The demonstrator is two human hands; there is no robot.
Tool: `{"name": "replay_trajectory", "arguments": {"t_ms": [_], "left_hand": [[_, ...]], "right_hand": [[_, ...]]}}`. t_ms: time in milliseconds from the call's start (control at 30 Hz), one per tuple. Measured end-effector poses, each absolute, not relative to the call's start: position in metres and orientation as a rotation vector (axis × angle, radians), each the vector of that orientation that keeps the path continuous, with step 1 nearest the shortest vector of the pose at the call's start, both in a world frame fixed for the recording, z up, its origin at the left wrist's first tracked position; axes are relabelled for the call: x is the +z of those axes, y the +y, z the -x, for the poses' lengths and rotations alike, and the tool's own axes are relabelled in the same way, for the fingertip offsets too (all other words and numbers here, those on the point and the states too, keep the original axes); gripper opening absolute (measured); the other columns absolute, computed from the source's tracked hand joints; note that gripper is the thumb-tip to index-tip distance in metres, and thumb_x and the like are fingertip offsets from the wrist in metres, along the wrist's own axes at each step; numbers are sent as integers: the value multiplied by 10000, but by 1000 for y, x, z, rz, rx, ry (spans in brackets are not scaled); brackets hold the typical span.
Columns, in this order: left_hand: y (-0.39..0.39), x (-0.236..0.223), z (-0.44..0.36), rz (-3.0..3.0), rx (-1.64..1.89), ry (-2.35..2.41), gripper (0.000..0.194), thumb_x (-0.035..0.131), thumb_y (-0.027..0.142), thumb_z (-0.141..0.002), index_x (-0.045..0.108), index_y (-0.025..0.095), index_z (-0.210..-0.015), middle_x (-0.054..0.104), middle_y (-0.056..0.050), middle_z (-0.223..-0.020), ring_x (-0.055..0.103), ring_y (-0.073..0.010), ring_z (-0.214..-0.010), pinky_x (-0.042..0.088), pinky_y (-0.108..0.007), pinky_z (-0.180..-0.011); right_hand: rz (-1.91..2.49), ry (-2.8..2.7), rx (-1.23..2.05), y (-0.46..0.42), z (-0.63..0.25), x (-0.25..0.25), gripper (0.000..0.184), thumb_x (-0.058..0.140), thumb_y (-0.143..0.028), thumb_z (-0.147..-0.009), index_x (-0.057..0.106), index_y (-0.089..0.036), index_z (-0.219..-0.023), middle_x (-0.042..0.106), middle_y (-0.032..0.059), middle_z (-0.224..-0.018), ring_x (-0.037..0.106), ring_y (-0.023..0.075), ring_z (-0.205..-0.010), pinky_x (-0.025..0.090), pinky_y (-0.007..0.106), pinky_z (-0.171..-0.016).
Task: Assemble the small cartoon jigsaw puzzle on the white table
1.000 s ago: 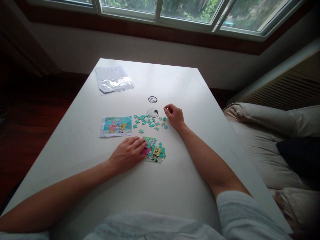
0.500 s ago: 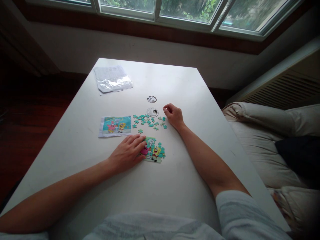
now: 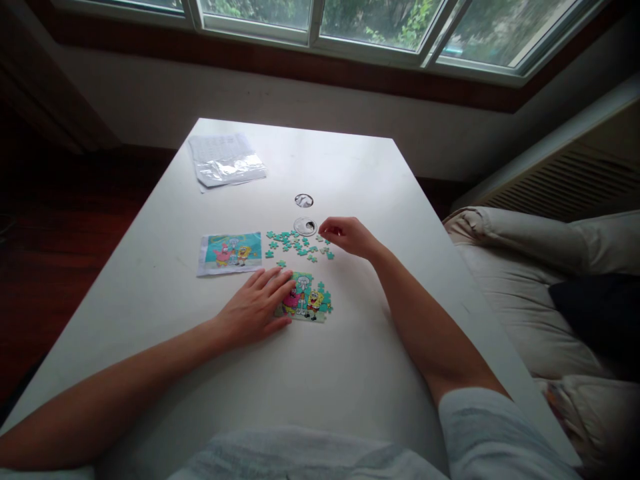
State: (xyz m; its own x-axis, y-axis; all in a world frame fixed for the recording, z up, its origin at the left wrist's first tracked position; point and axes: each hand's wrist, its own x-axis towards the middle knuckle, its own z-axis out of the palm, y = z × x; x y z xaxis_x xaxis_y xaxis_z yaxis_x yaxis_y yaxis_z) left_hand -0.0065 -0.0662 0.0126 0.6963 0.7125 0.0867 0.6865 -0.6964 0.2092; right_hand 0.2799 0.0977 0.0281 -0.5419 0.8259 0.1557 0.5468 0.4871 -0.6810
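Observation:
My left hand (image 3: 260,301) lies flat with its fingers stretched out, over the left edge of a partly joined jigsaw puzzle (image 3: 306,300). Pink and yellow cartoon figures show on the joined part, and its right edge is uneven. Beyond it lie several loose green puzzle pieces (image 3: 301,251). At the right end of these pieces is my right hand (image 3: 347,235), its fingers bent and pinched together. Whatever may be between those fingertips is hidden. A picture sheet (image 3: 231,253) with the same cartoon figures lies left of the loose pieces.
Papers in a clear plastic sleeve (image 3: 227,160) lie at the far left of the white table (image 3: 165,213). Two round cable openings (image 3: 304,200) are set in the tabletop. A padded beige seat (image 3: 500,287) stands to the right, and a window (image 3: 370,27) is ahead.
My right hand has shifted slightly left and turned, with its wrist higher. My left thumb has slid down off the puzzle, so more of the pink figure shows.

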Motion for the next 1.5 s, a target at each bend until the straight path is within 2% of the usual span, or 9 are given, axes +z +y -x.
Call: {"name": "replay_trajectory", "arguments": {"t_ms": [100,200,467,667,833,1067,1233,1500], "left_hand": [[-67,12,5,-2769,257,1128,666,551,523,-974,407,172,-1521,352,-141,-1620,281,-343,-1505,237,-540,-1229],[-67,12,4,-2796,275,1107,621,544,483,-985,426,165,-1505,369,-153,-1607,292,-346,-1499,258,-542,-1222],[-72,16,1,-2859,383,709,334,497,287,-1010,588,202,-1321,613,-106,-1395,539,-251,-1300,417,-438,-1134],[-74,14,0,-2879,349,687,378,499,290,-1009,559,187,-1368,564,-112,-1467,537,-258,-1320,431,-445,-1129],[-75,13,0,-2876,338,711,428,519,303,-1002,528,193,-1416,522,-127,-1508,488,-266,-1388,393,-459,-1171],[-75,12,0,-2863,346,704,457,548,298,-986,518,191,-1429,517,-131,-1513,485,-268,-1394,388,-465,-1181],[-75,13,0,-2872,293,711,455,523,304,-997,509,179,-1434,488,-122,-1540,476,-278,-1398,378,-476,-1187],[-75,13,0,-2863,278,718,448,504,316,-1008,503,183,-1435,473,-115,-1553,471,-278,-1400,363,-471,-1195]], "right_hand": [[999,-2535,971,88,-280,39,240,636,-285,-862,741,-220,-1068,652,-1,-782,523,123,-682,379,245,-663],[955,-2660,979,83,-275,37,290,638,-253,-853,732,-226,-1126,629,-2,-782,505,125,-677,361,241,-650],[919,-2729,882,83,-265,25,255,623,-178,-829,723,-219,-1060,573,-8,-739,492,146,-718,337,245,-672],[1045,-2670,820,81,-262,25,247,639,-162,-820,699,-212,-1054,584,1,-767,493,151,-741,323,245,-680],[1074,-2647,786,82,-262,21,195,655,-171,-810,680,-201,-1001,592,5,-779,503,156,-773,327,246,-700],[1093,-2617,738,83,-260,20,120,659,-209,-778,617,-198,-890,580,-10,-773,463,136,-703,314,249,-668],[1021,-2481,934,77,-256,21,75,614,-224,-814,640,-198,-880,591,-16,-756,480,124,-686,346,241,-661],[932,-2213,1264,71,-244,15,225,621,-318,-870,717,-186,-1025,655,2,-770,576,132,-707,440,253,-692]]}}
